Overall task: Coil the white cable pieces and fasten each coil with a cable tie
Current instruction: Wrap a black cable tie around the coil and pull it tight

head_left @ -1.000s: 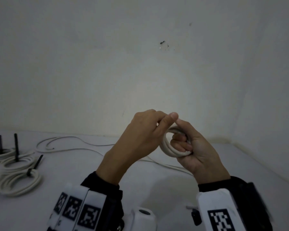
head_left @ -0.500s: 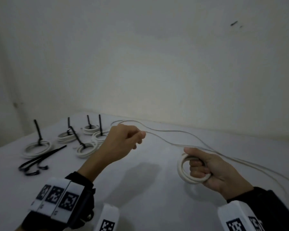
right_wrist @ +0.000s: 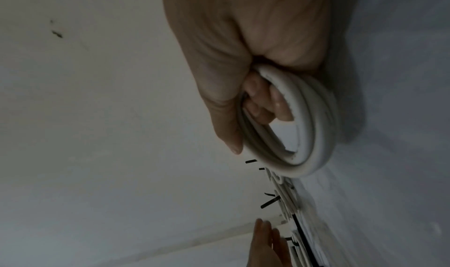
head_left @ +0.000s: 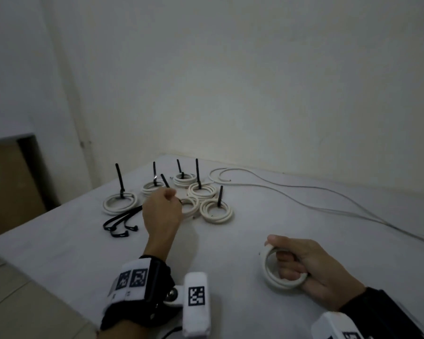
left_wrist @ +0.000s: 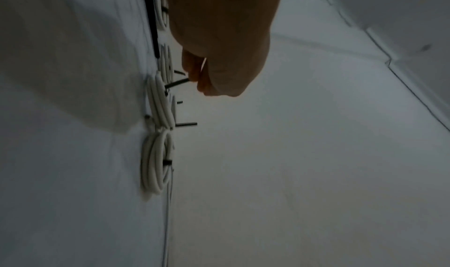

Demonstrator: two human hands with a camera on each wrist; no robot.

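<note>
right hand point(head_left: 311, 270) fingers curled through springy, light coil point(head_left: 271, 267), grip at bundled turns | left hand point(head_left: 160, 211) loosely curled, pinch unclear, over finished coils point(head_left: 198, 199)

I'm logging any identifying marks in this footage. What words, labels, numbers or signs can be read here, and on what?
No readable words or numbers in any view.
Left wrist band: black-and-white square code markers, no letters.
White block beside it: one such marker.
Right wrist mount: a marker, cut off by the picture's edge.
</note>
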